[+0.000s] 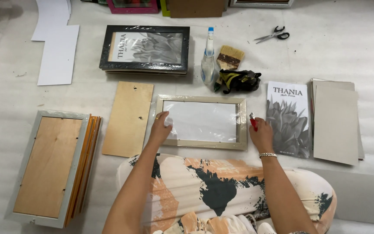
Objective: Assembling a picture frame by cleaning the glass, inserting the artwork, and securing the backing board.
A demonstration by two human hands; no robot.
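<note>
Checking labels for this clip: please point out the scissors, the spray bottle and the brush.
scissors (272,34), head view, on the pivot near the black handles.
spray bottle (207,65), head view, on its clear body.
brush (231,54), head view, on its bristles.

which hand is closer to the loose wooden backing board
Left. The left hand rests on the frame's left edge, right beside the wooden backing board. The right hand, holding a red tool, is beyond the frame's far side.
</note>
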